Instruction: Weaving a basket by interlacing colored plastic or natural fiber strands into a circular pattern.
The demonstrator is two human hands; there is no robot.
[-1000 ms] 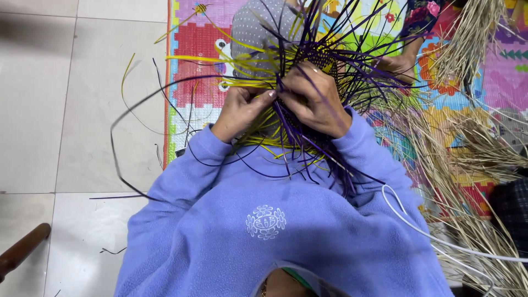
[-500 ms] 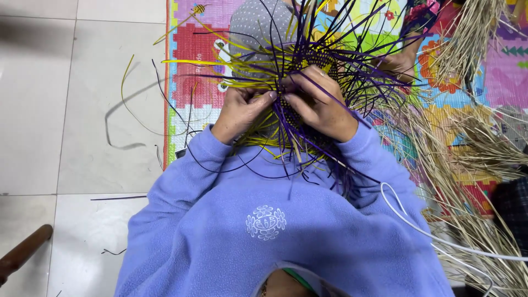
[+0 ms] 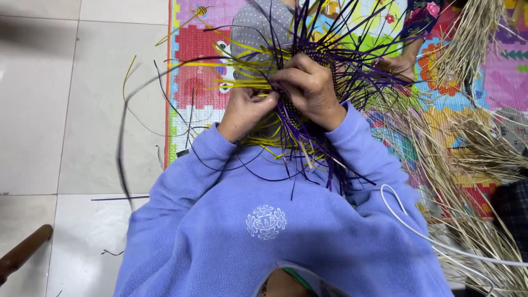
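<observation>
Two hands work one half-woven basket of purple and yellow plastic strips [image 3: 308, 82]. The left hand [image 3: 245, 110] pinches yellow strips; the right hand [image 3: 311, 88] is pressed closed on the weave. Strips too tangled to count.

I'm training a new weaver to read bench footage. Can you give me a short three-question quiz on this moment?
1. True or false: both hands grip the purple and yellow woven piece.
2. Which hand lies on top of the weave: left hand or right hand?
3. What lies to the right on the mat: A) loose straw B) a folded towel C) a metal bowl?

Key: 1 true; 2 right hand; 3 A.
</observation>
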